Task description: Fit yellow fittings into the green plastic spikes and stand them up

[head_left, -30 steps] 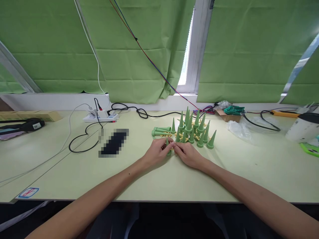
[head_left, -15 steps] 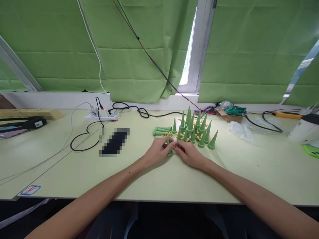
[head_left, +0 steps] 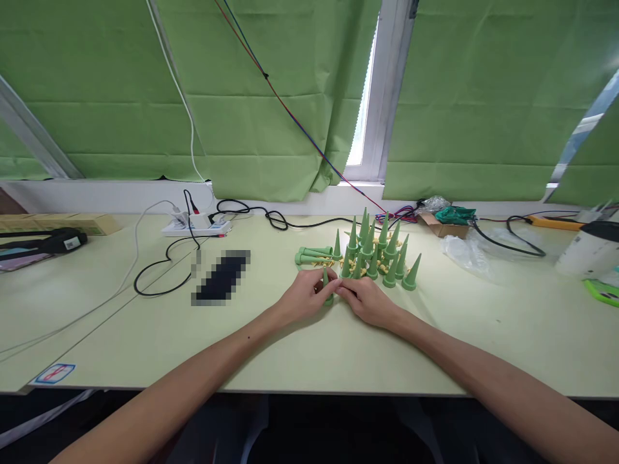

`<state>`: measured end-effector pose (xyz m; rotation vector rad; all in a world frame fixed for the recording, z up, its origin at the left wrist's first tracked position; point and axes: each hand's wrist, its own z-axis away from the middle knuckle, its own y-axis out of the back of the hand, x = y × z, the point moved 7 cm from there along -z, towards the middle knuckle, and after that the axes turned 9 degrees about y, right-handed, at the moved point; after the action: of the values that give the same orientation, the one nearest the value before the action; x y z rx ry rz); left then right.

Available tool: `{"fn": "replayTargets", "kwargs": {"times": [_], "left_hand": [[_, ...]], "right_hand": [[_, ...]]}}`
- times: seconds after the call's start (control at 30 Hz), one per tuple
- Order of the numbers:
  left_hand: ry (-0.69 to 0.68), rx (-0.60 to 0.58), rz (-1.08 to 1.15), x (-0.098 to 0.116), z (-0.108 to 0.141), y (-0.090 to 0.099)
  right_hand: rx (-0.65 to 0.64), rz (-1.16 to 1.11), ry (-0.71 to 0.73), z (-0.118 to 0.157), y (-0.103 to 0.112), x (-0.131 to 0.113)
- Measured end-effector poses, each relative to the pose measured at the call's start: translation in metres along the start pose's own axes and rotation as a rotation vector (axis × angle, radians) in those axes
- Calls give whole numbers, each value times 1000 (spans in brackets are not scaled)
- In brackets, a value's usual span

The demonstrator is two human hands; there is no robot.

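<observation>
On the pale table [head_left: 290, 354], my left hand [head_left: 304, 295] is closed around a small green cone [head_left: 327, 299], whose tip and base show beside the fingers. My right hand [head_left: 368, 301] meets it at the fingertips, pinched together; whatever lies between the fingertips is too small to make out. Just beyond my hands several green cones [head_left: 411, 274] stand upright in a cluster, with small yellow pieces [head_left: 389, 265] among them. To the left of the cluster a few green cones [head_left: 313, 256] lie on their sides.
A pixelated dark object [head_left: 222, 277] lies left of my hands. Behind it are a power strip [head_left: 196, 227] and black cables. At the right are a small cardboard box [head_left: 442, 225], clear plastic [head_left: 465, 252], a white cup [head_left: 587, 250] and a green-edged item [head_left: 602, 292].
The view has shifted very slightly. Both hands keep nearly the same pose around the small cone, with their fingertips still together.
</observation>
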<state>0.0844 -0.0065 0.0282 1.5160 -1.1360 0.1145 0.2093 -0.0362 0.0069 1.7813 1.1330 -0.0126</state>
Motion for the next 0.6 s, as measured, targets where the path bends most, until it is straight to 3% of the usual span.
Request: {"fn": "replayTargets", "kwargs": {"times": [0.33,0.6], "left_hand": [[24,-8,51,-1,-1,-1],[-23,7,375,5,1,7]], "right_hand": [[25,-16,-59,-2,2,-1],[163,-11,-66,-2,12,-1]]}}
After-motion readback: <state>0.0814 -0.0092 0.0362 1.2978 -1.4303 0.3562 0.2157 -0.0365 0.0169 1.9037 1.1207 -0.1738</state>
